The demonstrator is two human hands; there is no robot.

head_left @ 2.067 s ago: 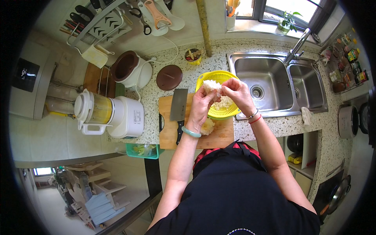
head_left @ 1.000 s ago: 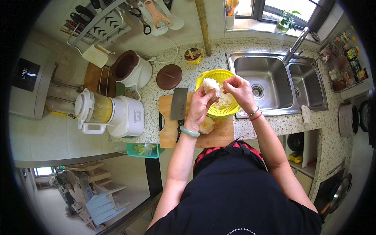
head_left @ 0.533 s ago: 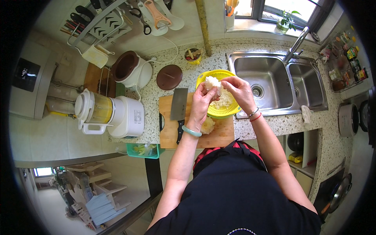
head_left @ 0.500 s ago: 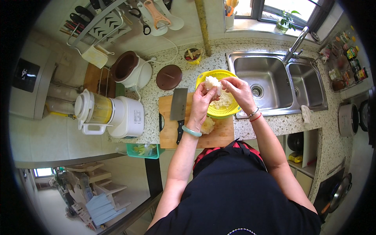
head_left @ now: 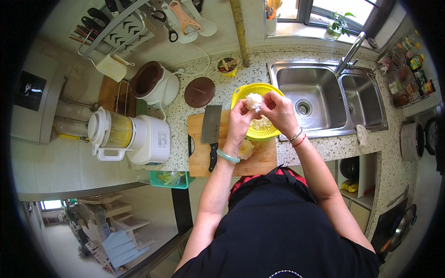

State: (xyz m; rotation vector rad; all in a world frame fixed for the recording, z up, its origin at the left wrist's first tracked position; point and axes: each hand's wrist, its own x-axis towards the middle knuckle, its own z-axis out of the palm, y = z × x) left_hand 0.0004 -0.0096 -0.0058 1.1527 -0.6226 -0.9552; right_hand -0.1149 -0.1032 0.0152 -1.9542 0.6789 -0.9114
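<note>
Over the yellow colander point(head_left: 240, 96), I hold up a frilly white clump of what looks like soaked snow fungus point(head_left: 253, 101). My left hand point(head_left: 237, 124) grips it from the left with thumb and fingers. The fingertips of my right hand point(head_left: 281, 113) pinch its right edge. Torn pale pieces point(head_left: 261, 123) lie in the colander below, partly hidden by my hands. Another yellowish-white snow fungus point(head_left: 245, 149) sits on the wooden cutting board point(head_left: 265, 160), beside my left wrist. A cleaver point(head_left: 212, 124) rests on the board's left part, its black handle toward me.
A double steel sink point(head_left: 320, 97) is to the right. Left of the board stand a white blender point(head_left: 153, 139), a slow cooker point(head_left: 160, 85) and its brown lid point(head_left: 200, 92). A small yellow cup of scraps point(head_left: 227, 67) stands behind. A green bin point(head_left: 169, 180) hangs below the counter's edge.
My right hand has curled in closer on the snow fungus and moved slightly left. The clump has turned and lowered a little. My left hand has barely shifted.
</note>
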